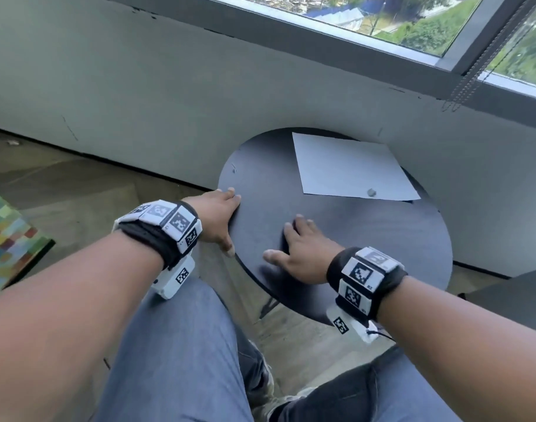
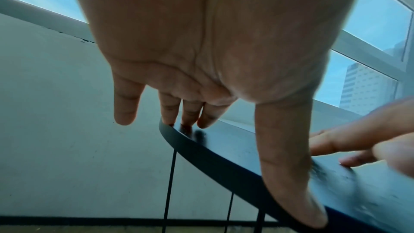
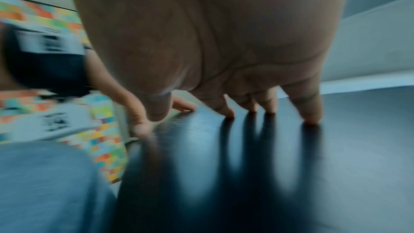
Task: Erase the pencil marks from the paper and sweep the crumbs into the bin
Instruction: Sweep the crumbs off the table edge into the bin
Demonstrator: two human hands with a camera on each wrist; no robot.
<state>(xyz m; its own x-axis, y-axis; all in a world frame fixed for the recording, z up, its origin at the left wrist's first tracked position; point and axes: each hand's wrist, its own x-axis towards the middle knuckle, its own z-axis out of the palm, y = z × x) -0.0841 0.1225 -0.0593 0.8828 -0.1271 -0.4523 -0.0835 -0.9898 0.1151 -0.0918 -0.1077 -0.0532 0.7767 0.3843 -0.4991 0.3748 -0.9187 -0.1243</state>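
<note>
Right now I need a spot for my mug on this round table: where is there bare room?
The round black table is bare on its near right part, between the white paper sheet and the right hand. Its far left part, beyond the left hand, is also bare. A small grey eraser sits on the paper.

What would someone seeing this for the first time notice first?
Two bare hands spread on a round black table: the left hand rests at its near left edge, and the right hand has its fingers touching the top. Behind them, a white sheet of paper lies at the far side, with a small grey eraser on its near edge.
</note>
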